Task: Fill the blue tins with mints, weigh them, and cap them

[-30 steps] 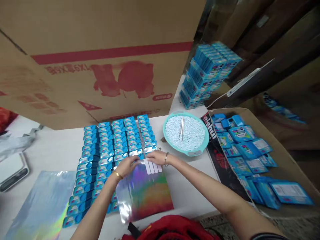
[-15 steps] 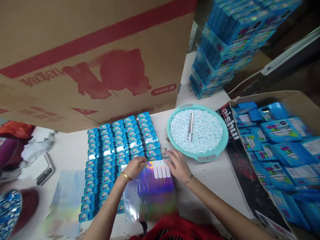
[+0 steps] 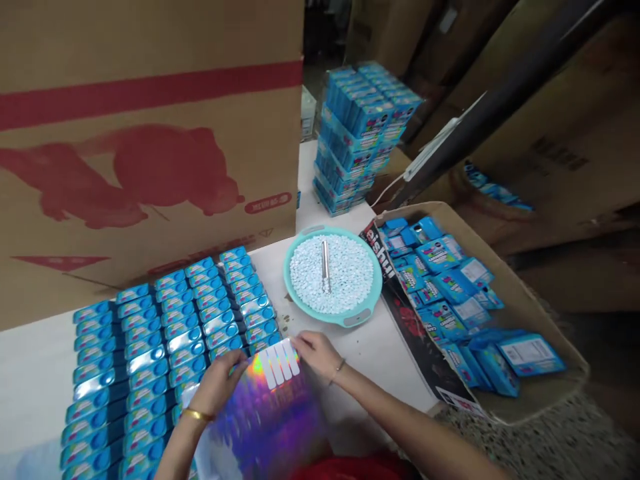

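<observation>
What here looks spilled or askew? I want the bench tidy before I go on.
Small crumbs lie scattered on the white table just outside the teal tray. The blue boxes in the cardboard carton lie jumbled at all angles, unlike the neat rows of tins.

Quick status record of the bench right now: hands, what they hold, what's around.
left hand: grips holographic sheet at its top edge
right hand: fingers on the sheet's top right corner
sheet: white strips along top edge
tins: blue, in rows, left of the sheet
bowl: teal, full of white tablets, metal scoop inside
carton: right, loose blue boxes
</observation>
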`<state>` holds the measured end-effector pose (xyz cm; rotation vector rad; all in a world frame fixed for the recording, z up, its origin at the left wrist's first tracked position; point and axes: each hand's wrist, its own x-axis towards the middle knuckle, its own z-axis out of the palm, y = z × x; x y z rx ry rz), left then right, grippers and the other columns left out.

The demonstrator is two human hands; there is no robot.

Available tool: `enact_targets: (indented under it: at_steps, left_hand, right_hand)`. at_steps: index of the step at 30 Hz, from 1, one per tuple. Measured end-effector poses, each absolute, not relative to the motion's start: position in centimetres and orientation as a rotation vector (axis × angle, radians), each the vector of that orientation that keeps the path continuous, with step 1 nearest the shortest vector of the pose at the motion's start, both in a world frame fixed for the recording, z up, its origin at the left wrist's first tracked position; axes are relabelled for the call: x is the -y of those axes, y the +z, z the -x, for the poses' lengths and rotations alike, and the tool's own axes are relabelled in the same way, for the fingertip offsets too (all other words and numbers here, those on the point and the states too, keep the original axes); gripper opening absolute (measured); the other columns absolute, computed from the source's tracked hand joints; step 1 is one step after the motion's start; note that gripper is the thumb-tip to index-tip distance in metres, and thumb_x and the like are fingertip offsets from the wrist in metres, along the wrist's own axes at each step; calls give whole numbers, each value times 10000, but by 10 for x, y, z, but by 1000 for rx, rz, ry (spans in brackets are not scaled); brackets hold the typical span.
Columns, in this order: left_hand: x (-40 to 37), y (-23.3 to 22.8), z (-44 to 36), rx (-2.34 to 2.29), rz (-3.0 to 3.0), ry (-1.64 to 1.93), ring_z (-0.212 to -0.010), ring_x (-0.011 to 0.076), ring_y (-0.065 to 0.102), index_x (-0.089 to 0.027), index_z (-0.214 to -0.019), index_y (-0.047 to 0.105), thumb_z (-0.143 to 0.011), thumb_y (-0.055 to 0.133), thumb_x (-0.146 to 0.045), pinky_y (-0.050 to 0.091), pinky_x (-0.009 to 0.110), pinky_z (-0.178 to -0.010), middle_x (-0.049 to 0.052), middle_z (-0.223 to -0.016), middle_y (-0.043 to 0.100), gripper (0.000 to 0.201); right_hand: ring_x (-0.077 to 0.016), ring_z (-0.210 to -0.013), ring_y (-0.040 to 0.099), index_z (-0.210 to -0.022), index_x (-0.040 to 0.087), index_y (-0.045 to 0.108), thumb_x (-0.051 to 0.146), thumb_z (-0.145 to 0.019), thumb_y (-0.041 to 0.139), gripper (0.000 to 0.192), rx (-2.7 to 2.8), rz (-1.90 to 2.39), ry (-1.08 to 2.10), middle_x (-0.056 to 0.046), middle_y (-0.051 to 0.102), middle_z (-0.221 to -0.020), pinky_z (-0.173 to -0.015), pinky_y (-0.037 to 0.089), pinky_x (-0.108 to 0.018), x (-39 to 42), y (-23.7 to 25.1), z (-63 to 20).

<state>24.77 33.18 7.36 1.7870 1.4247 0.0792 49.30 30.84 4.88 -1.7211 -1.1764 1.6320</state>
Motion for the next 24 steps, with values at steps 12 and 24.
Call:
enact_targets:
  at_steps: [12,24]
  left_hand:
    - [-336,71,-268,-1386,-1824,101,-737,192,619,-217,-785,613,-836,426,-515,478,290,-695,38,-788,668,356]
    - [-311,70,-268,-1443,-1942,111,-913,201,596,-193,-1010,619,-881,465,-325,440,331,-836,80,-979,660,241]
  right_hand:
    - [-233,-754,643,-784,166,567,650,-775,515,487,892,1847,1578,-109,657,-770,-690,507,-369,-289,24,-550]
    - [-216,-896,511,-882,183,630,254,-952,396,255,2244,1555,950,-84,646,-906,-806,321,-357,-305,53,-461]
